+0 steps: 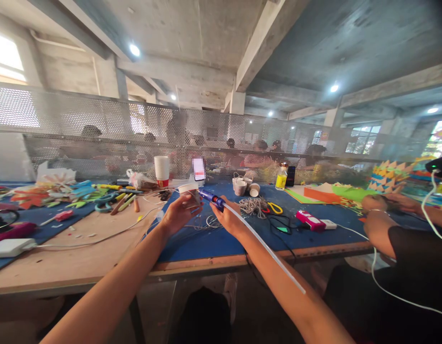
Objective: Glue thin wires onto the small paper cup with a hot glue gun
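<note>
My left hand (pixel 180 210) is closed around a paper cup (pixel 188 189), held tilted above the blue mat (pixel 192 243). In my right hand (pixel 226 215) is a blue glue gun (pixel 210 197), its nozzle pointing left at the cup's side. A long white glue stick (pixel 267 248) sticks out of the gun's back and runs over my right forearm. Whether the nozzle touches the cup I cannot tell. Just right of my right hand lies a heap of grey cord (pixel 253 206), with yellow-handled scissors (pixel 275 208) beside it.
Two paper cups, one upright (pixel 239 186) and one tipped (pixel 254 190), stand behind the cord. A cup stack (pixel 161 170), a phone (pixel 198 169) and a yellow bottle (pixel 281 177) line the back. A pink device (pixel 309 220) lies right; a co-worker's hands (pixel 380 215) work beyond it.
</note>
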`<state>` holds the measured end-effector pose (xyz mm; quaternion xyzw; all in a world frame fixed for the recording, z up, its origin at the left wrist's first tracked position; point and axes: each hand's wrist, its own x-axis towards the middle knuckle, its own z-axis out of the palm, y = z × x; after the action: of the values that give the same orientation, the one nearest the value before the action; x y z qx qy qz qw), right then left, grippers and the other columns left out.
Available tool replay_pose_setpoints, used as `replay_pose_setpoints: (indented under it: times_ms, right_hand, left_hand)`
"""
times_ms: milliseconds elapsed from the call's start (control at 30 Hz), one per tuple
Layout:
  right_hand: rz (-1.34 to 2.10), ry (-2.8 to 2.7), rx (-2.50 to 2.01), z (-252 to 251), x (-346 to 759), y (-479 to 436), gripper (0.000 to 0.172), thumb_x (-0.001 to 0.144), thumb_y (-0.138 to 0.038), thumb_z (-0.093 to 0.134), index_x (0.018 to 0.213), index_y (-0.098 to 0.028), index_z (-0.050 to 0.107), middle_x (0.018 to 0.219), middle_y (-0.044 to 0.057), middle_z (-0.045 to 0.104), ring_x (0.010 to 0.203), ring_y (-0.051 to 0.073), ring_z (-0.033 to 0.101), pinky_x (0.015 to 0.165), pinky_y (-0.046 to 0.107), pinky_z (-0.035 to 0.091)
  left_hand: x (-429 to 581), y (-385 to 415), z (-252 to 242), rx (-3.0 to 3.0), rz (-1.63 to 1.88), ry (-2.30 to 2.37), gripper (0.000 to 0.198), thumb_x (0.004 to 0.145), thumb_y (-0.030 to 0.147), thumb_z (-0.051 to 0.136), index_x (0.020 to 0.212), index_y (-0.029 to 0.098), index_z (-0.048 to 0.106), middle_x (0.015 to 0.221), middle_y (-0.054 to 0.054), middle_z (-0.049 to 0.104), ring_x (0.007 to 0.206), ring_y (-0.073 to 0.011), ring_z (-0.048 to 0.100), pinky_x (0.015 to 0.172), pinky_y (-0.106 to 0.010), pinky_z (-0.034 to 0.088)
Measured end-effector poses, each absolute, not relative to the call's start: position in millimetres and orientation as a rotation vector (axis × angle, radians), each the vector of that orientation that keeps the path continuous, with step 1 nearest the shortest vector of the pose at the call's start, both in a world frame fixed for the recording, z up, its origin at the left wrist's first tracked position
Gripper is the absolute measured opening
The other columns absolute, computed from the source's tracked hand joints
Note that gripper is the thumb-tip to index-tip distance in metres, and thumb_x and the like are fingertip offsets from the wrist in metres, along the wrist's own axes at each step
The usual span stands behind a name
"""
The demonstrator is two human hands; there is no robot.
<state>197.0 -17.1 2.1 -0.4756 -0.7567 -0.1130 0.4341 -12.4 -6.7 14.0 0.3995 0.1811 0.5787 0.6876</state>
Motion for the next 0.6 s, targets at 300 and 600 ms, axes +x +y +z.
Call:
replay_pose_setpoints:
  times_ms: [300, 600]
  right_hand:
    - [-0.162, -1.818, -1.194, 0.7, 196.2, -13.3, 0.032, 0.097, -0.049, 0.058, 0.100, -0.019, 0.067, 0.080, 0.008, 0.075, 0.077, 0.023, 0.072, 0.066, 0.025, 0.044]
    - [0.662, -1.532, -1.077, 2.7, 202.4, 10.6, 0.028, 0.090, -0.047, 0.058, 0.088, -0.020, 0.062, 0.057, -0.002, 0.062, 0.049, 0.015, 0.058, 0.051, 0.023, 0.046]
  left_hand:
    - [-14.1, -5.5, 13.6, 0.900, 1.277, 0.402, 0.028, 0.082, 0.020, 0.066, 0.110, 0.017, 0.073, 0.097, -0.010, 0.079, 0.090, -0.0253, 0.074, 0.086, -0.039, 0.057]
    - [-14.2, -6.0, 14.3, 0.892, 1.306, 0.430, 0.025, 0.082, 0.022, 0.068, 0.106, 0.017, 0.071, 0.096, -0.011, 0.079, 0.090, -0.0244, 0.074, 0.085, -0.038, 0.058]
